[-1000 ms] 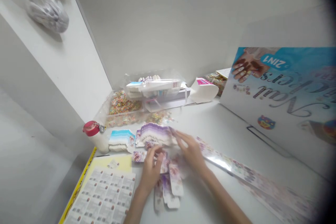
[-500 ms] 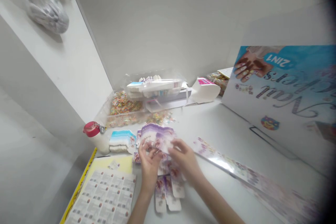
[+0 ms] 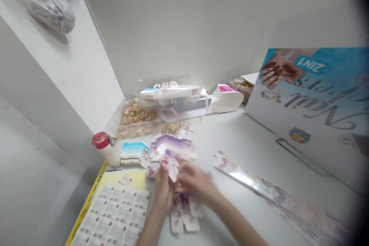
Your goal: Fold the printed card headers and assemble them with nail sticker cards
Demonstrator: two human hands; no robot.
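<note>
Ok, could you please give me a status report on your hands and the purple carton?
Left hand pinching purple-and-white carton. Right hand at its edge. Purple stack close behind it.

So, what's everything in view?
Held carton: one, purple, between hands
Carton stack: one, purple, beyond hands
Second stack: one, blue, left of purple
Loose cartons: several, purple, below hands
Bottle: one, white, red lid, left
Label sheet: one, white, front left
Backing sheet: one, yellow, beneath labels
Strips: uncounted, multicoloured, right
Printed box: one, white, blue, far right
Small pieces: uncounted, multicoloured, back
Container: one, clear, back centre
Pink-labelled carton: one, white, back
Bundles: two, grey, striped, upper left
Table: one, white, beneath
Left hand: one, bare, centre
Right hand: one, bare, centre
</note>
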